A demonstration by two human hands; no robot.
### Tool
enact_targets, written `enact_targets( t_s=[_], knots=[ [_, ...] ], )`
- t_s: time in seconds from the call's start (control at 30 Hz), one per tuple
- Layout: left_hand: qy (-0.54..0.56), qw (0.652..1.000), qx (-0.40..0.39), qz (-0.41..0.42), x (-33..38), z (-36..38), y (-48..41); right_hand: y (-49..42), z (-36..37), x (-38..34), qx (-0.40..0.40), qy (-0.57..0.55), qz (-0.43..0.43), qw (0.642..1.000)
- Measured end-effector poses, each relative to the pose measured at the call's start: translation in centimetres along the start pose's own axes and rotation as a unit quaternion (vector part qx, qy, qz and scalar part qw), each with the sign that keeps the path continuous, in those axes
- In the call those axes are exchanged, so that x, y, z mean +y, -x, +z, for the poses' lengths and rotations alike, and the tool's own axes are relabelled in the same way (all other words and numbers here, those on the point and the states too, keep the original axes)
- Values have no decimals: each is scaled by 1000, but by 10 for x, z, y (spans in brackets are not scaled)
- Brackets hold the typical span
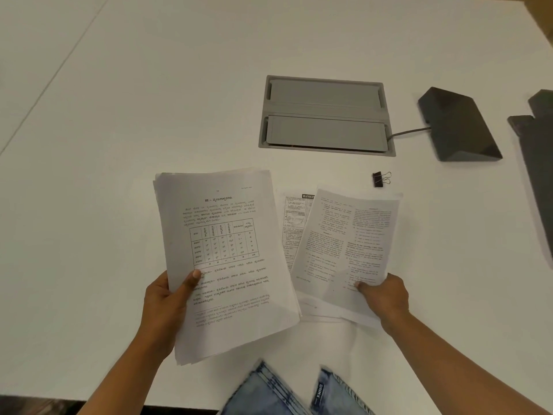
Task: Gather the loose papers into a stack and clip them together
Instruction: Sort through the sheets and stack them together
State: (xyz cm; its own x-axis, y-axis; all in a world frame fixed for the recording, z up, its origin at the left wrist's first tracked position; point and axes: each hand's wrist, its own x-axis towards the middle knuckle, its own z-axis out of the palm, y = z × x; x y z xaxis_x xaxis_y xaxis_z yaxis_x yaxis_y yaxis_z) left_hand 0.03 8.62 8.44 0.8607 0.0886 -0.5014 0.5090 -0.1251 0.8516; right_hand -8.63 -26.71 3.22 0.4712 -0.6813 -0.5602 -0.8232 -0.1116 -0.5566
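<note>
My left hand [167, 298] grips a thick stack of printed papers [227, 259] by its left edge, thumb on the top page, which carries a table. My right hand [384, 298] pinches a single two-column printed sheet [344, 244] at its lower right corner, lifted slightly. Under that sheet lie more loose papers [294, 229] flat on the white table, one with a bold black header. A black binder clip [380, 178] with silver handles lies on the table just beyond the loose sheets, untouched.
A grey recessed cable hatch [326, 115] is set into the white table [134, 115] beyond the papers. A dark wedge-shaped box [457, 127] with a cable sits to its right, and dark flat pieces [535, 151] lie at the right edge. My jeans show at the near table edge.
</note>
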Motion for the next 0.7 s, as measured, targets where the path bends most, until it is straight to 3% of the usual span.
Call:
enact_targets(
  t_s=[0.17, 0.3, 0.53, 0.7],
  knots=[
    [-1, 1000, -1, -4, -1, 5, 0, 9, 11, -1, 0, 100, -4, 995],
    [-1, 1000, -2, -3, 1, 7, 1, 14, 21, -10, 18, 117, -5, 993],
    [-6, 1000, 3, 3, 5, 1, -3, 11, 25, -12, 32, 84, 12, 996],
    [-8, 1000, 9, -1, 6, -5, -6, 4, 17, -7, 7, -11, 32, 999]
  ],
)
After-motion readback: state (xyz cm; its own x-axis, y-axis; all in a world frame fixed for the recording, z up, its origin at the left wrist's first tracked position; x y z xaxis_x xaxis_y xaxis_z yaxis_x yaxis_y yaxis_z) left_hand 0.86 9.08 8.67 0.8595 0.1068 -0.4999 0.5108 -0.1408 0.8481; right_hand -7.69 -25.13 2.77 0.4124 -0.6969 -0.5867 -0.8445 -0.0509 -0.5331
